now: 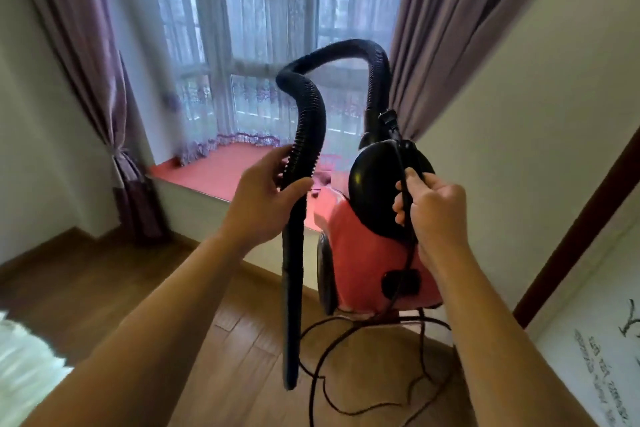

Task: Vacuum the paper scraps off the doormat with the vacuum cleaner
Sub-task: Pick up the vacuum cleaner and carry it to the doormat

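Left hand (266,198) grips the limp black ribbed hose (306,149); right hand (434,215) closes on the thin black power cord (404,163) just beside the red, black-domed canister vacuum cleaner (363,253), judged heavy and better carried by its rigid top.

Treat the vacuum cleaner (360,246) body as smooth red plastic with a low sheen. Its black lid (374,177) is glossy plastic and catches the window light. The hose (308,107) is black ribbed plastic, matt; the nozzle (292,305) below it is smooth and matt. The cord (400,159) looks like matt black rubber, though blur limits certainty here. Note the satin-finished wood floor (145,288). The curtains (86,45) are heavy purple cloth with a soft sheen; the net curtain (256,45) is thin, sheer lace.
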Demonstrator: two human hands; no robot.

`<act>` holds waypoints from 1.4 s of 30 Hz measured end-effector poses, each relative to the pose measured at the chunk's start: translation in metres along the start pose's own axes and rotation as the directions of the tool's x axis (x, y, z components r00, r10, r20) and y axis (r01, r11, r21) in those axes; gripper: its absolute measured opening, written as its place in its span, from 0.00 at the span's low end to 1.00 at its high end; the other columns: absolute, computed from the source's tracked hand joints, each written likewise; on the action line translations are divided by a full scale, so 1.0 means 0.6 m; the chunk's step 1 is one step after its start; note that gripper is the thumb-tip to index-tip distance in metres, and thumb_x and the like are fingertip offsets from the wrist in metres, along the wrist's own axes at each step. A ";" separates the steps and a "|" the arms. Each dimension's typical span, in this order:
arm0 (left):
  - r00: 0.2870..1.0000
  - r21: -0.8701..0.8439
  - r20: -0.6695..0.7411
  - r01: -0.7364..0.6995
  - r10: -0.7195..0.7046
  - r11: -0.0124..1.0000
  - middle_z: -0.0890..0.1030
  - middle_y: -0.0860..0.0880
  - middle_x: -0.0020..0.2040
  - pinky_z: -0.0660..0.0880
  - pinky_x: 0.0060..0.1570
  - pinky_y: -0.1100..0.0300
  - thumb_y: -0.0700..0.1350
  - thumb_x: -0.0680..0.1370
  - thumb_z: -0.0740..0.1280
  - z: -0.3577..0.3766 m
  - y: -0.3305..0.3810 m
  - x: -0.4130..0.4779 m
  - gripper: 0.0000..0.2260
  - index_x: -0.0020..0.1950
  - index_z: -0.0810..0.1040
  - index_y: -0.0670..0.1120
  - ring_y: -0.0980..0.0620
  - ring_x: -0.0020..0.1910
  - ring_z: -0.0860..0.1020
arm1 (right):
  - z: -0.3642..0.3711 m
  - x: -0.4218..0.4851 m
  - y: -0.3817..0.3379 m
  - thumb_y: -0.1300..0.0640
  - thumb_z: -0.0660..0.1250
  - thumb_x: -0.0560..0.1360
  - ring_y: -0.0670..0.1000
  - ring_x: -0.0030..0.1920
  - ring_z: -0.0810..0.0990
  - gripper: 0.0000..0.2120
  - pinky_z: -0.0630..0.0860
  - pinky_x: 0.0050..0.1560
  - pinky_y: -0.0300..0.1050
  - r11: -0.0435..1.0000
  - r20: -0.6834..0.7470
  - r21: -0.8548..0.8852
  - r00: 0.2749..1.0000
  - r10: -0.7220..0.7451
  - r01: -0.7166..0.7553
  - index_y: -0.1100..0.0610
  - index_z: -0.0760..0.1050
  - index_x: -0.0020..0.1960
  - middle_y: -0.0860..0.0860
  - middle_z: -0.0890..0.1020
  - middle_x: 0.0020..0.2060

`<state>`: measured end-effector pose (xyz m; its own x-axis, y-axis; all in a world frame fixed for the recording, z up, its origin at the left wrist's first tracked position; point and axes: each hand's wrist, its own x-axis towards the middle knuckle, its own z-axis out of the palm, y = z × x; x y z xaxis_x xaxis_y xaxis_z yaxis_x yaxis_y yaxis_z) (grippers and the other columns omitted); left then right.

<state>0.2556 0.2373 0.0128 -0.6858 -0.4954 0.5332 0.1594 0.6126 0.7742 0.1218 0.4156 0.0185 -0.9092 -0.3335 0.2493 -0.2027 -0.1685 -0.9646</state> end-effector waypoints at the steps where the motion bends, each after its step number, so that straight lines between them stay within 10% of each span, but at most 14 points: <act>1: 1.000 0.013 -0.018 0.008 -0.007 1.000 0.83 0.55 0.50 0.83 0.52 0.49 0.50 0.74 0.69 -0.021 0.003 0.003 0.23 0.70 0.75 0.53 0.53 0.47 0.83 | 0.020 0.001 -0.008 0.57 0.62 0.82 0.48 0.21 0.70 0.16 0.68 0.23 0.38 1.000 0.023 0.009 1.000 -0.009 0.009 0.61 0.76 0.37 0.49 0.76 0.21; 17: 0.866 0.203 -0.490 0.227 -0.102 0.952 0.84 0.54 0.52 0.81 0.47 0.65 0.39 0.79 0.72 -0.184 0.028 -0.003 0.18 0.66 0.75 0.53 0.58 0.48 0.85 | 0.260 0.094 -0.049 0.58 0.63 0.82 0.48 0.21 0.73 0.16 0.72 0.22 0.39 0.987 0.544 0.157 0.831 -0.118 0.037 0.64 0.78 0.38 0.51 0.77 0.22; 28: 0.571 0.291 -0.819 0.494 -0.053 0.819 0.83 0.55 0.53 0.82 0.55 0.56 0.40 0.79 0.71 -0.250 0.145 -0.169 0.17 0.65 0.75 0.53 0.53 0.52 0.83 | 0.408 -0.006 -0.091 0.56 0.63 0.82 0.47 0.22 0.74 0.16 0.73 0.24 0.38 0.967 0.867 0.253 0.450 -0.215 -0.025 0.59 0.78 0.38 0.50 0.78 0.23; 33: 0.463 0.331 -0.885 0.553 0.048 0.764 0.82 0.59 0.54 0.76 0.51 0.71 0.38 0.78 0.72 -0.278 0.240 -0.300 0.19 0.61 0.74 0.58 0.65 0.52 0.81 | 0.433 -0.152 -0.127 0.56 0.64 0.82 0.47 0.21 0.73 0.17 0.73 0.24 0.38 0.961 0.927 0.265 0.293 -0.232 -0.077 0.59 0.77 0.36 0.49 0.77 0.22; 42: 0.297 0.285 -0.949 0.674 0.103 0.682 0.84 0.55 0.54 0.80 0.57 0.58 0.43 0.76 0.72 -0.307 0.432 -0.629 0.18 0.64 0.78 0.55 0.54 0.56 0.82 | 0.388 -0.520 -0.210 0.54 0.63 0.82 0.47 0.25 0.75 0.16 0.75 0.29 0.41 0.950 0.972 0.229 0.004 -0.234 -0.210 0.59 0.80 0.39 0.50 0.78 0.25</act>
<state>0.6864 0.4698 0.0751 0.4869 -0.6685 0.5622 -0.5557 0.2595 0.7898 0.5160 0.3249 0.0822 0.3972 -0.8639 0.3098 0.0817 -0.3029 -0.9495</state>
